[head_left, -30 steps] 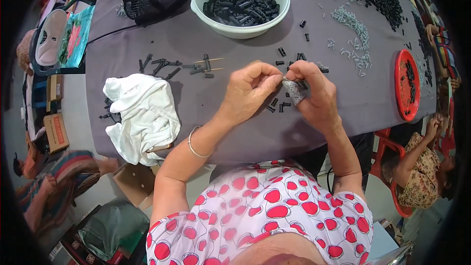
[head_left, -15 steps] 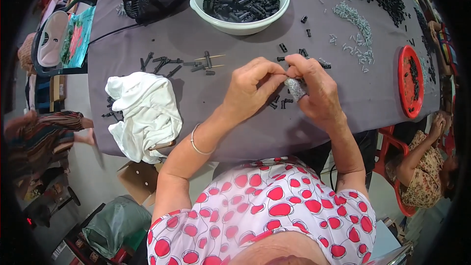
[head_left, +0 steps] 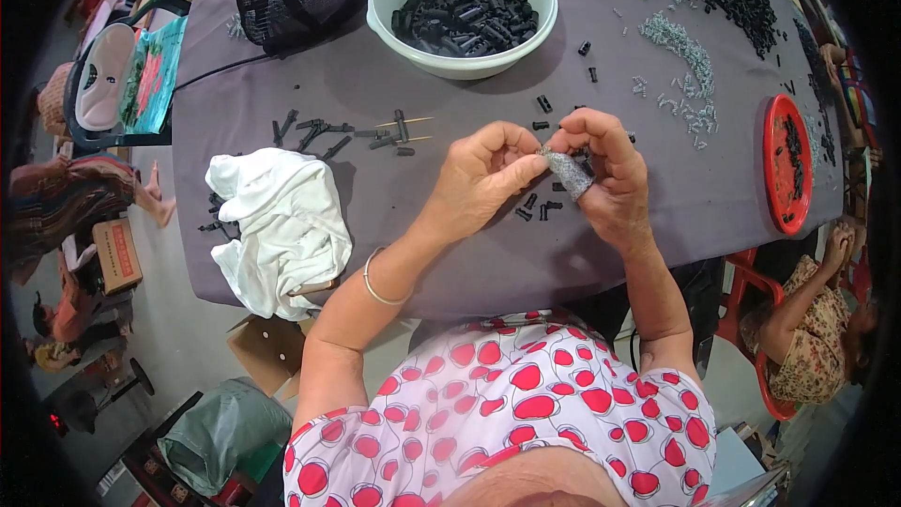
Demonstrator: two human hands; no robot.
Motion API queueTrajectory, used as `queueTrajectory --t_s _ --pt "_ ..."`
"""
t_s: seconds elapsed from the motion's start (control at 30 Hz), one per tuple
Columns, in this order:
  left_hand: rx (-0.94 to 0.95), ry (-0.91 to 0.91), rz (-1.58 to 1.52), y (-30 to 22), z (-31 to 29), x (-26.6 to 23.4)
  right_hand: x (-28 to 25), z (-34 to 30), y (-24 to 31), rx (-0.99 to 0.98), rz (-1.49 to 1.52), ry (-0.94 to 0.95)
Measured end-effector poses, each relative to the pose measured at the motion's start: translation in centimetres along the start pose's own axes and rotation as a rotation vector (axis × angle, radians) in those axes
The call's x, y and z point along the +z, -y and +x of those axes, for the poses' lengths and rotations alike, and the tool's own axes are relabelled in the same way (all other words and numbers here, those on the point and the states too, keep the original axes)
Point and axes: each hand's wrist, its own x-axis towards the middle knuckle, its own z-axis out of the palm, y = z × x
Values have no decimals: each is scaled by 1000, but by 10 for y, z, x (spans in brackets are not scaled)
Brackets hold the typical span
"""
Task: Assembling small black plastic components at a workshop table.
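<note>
Since half a second ago, the right hand (head_left: pixel 612 178) has loosened a little, its fingers more parted; off to the left, a passing person (head_left: pixel 70 202) has moved along, so a brown carton (head_left: pixel 117 255) now shows. Nearest is the worker's white shirt (head_left: pixel 507 394) with red spots; ahead of it, the left hand (head_left: pixel 474 183) holds thumb and forefinger narrow; the right hand is half curled, with silvery wrapping (head_left: pixel 571 176) around its thumb, and the tips nearly meet; whether something small is pinched there, I cannot tell. Small black pieces (head_left: pixel 544 212) lie just beside the right hand, on the grey tablecloth (head_left: pixel 460 272); well to the left rests a crumpled white cloth (head_left: pixel 282 235); beyond it are two thin sticks (head_left: pixel 419 119) among dark pieces (head_left: pixel 313 131). Farther, a pale bowl (head_left: pixel 462 68) is filled with black parts; at the right stands a red tray (head_left: pixel 775 160); grey bits (head_left: pixel 690 56) and a black heap (head_left: pixel 723 0) spread behind.
</note>
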Motion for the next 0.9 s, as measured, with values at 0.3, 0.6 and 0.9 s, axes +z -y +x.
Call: queueTrajectory --t_s 0.3,0.6,0.9 --pt "166 6 262 2 1 0 -1 -3 -2 -6 -41 -9" --pt "703 4 799 0 7 -6 -3 1 0 136 158 38" --pt "707 -95 863 6 6 -1 3 -3 -5 55 112 1"
